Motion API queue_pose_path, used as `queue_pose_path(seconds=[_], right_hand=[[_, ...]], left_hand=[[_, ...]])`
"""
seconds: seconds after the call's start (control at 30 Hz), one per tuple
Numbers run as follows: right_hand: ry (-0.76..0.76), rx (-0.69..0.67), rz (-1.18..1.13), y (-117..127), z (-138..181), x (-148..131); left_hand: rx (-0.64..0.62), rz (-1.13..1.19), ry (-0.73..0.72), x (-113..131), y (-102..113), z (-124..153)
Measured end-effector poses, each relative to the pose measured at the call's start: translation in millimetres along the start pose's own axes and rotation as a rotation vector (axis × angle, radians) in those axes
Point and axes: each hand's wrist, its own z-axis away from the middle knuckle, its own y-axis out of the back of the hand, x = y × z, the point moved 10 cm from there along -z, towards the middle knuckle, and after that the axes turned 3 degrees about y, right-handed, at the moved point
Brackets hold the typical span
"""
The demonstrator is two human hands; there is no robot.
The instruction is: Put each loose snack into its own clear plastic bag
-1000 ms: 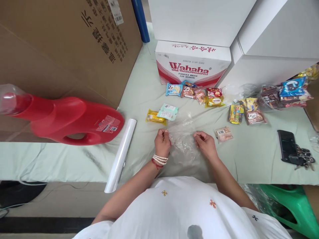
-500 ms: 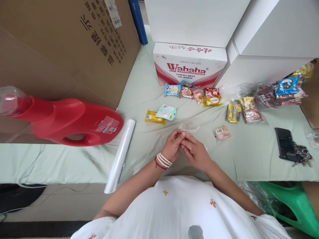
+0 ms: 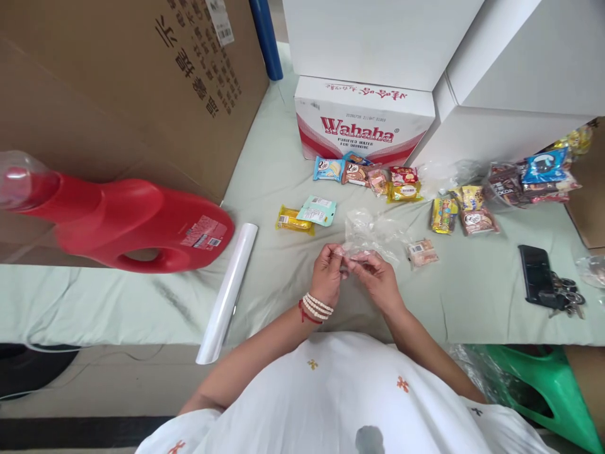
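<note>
Both my hands meet near the front of the cloth-covered table, pinching the near edge of a clear plastic bag [image 3: 366, 228]. My left hand [image 3: 328, 272], with a beaded bracelet at the wrist, closes its thumb and fingers on the bag. My right hand [image 3: 377, 279] grips it just beside. The crumpled bag spreads out past my fingertips. A yellow snack packet [image 3: 293, 220] lies beyond my left hand, partly under a pale green packet [image 3: 317, 210]. To the right of the bag is a small pinkish wrapped snack [image 3: 422, 253].
A red detergent bottle [image 3: 142, 221] and a white film roll [image 3: 227, 293] lie at the left, by a large cardboard box [image 3: 127, 94]. A Wahaba-style water carton [image 3: 363, 120] stands behind several wrapped snacks [image 3: 355, 174]. On the right are a phone [image 3: 537, 275] and keys [image 3: 570, 295].
The bag has opened out beyond my hands and shows much more. My hands have drawn slightly apart, the right one shifting a little to the right.
</note>
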Motion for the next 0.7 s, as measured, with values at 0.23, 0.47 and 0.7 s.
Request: queue_pose_path(seconds=[0.23, 0.47, 0.7], right_hand=[[0.105, -0.014, 0.481, 34.7, -21.3, 0.6], [0.119, -0.025, 1.143, 63.1, -8.4, -6.0], [0.135, -0.323, 1.227, 9.8, 40.7, 1.9]], left_hand=[[0.24, -0.177, 0.094, 10.9, 69.7, -19.7], [0.572, -0.87, -0.519, 79.2, 127.1, 34.6], [-0.387, -1.539, -0.874, 20.1, -15.3, 43.3]])
